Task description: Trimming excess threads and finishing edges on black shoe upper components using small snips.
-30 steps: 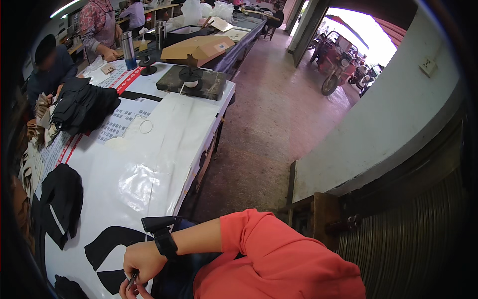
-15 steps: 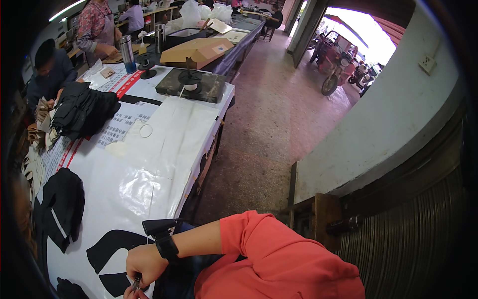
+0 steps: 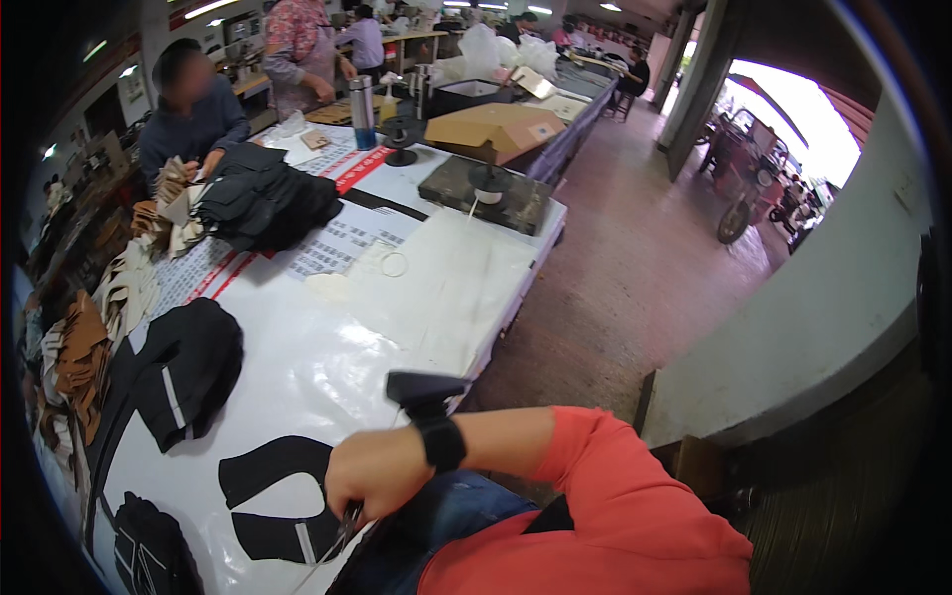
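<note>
My right hand (image 3: 379, 476), with a black strap and device on its wrist, is closed round a small dark metal tool (image 3: 350, 518), which looks like snips and is partly hidden by the fingers. Just left of it, a curved black fabric piece (image 3: 260, 471) lies flat on the white table covering (image 3: 288, 372), and its lower arm carries a short pale strip (image 3: 304, 543). A thin pale line runs below the tool. My left hand is out of the picture.
Black bundles with pale strips (image 3: 188, 372) (image 3: 149, 545) lie to the left. Farther off are a pile of black pieces (image 3: 263, 198), a thread spool (image 3: 490, 188) on a dark slab, a cardboard box (image 3: 496, 129) and a steel flask (image 3: 362, 114). A co-worker (image 3: 193, 119) sits across the table.
The view has swung left, so the scene sits farther right. My right hand has come away from the fingers seen below it, which have left the picture. The co-worker's head has lifted.
</note>
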`<action>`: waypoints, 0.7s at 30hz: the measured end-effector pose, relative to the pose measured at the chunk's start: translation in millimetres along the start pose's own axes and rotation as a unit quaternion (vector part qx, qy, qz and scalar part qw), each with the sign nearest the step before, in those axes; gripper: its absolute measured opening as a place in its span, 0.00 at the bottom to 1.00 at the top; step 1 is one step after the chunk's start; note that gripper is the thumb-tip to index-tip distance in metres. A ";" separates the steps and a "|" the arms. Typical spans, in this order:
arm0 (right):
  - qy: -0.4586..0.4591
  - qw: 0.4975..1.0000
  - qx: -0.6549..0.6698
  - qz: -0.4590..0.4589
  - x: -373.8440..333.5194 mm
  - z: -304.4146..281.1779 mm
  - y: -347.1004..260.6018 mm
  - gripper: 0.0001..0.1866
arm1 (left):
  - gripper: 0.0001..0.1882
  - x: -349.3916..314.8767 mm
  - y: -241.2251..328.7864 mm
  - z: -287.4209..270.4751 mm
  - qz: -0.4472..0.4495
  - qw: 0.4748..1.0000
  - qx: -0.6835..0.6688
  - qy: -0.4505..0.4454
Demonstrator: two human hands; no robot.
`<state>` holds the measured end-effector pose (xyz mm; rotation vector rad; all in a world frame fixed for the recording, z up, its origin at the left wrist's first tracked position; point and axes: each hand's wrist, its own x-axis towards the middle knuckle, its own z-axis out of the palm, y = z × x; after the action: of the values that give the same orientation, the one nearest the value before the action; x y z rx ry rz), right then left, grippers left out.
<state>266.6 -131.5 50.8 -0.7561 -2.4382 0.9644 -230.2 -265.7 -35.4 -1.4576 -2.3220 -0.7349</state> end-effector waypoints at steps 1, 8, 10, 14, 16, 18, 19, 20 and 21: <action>0.013 1.000 -0.006 0.004 -5.5 -15.2 1.7 0.08 | 0.11 1.5 -19.6 -5.6 -0.039 0.998 0.049 -0.017; 0.223 0.958 -0.101 0.150 -33.8 -108.0 30.7 0.11 | 0.12 1.1 -16.9 -5.1 -0.019 0.997 0.044 0.054; 0.371 0.893 -0.157 0.203 -43.8 -124.0 51.7 0.13 | 0.12 14.3 29.7 -10.5 -0.002 0.998 0.000 0.055; 0.513 0.777 -0.244 0.272 -50.6 -149.9 67.3 0.11 | 0.09 26.4 114.6 -26.3 0.065 0.981 -0.185 0.012; 0.620 0.676 -0.357 0.178 -45.3 -152.8 69.7 0.10 | 0.07 24.9 148.1 -27.7 0.123 0.970 -0.211 0.003; 0.611 0.711 -0.328 0.114 -25.4 -142.9 65.3 0.09 | 0.06 18.3 185.0 -28.1 0.226 0.947 -0.225 -0.027; 0.597 0.744 -0.295 0.048 -10.7 -132.2 60.9 0.09 | 0.06 13.7 198.0 -25.4 0.243 0.940 -0.234 -0.047; 0.559 0.800 -0.216 0.041 4.6 -113.7 54.0 0.09 | 0.05 8.6 210.4 -22.5 0.259 0.933 -0.241 -0.066; 0.514 0.847 -0.133 0.033 20.3 -90.1 47.4 0.09 | 0.04 3.8 225.6 -22.6 0.273 0.919 -0.270 -0.084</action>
<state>316.0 -45.5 81.2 -1.0858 -1.5748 0.1027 -29.6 -196.0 43.9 -2.3502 -1.7187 -1.1601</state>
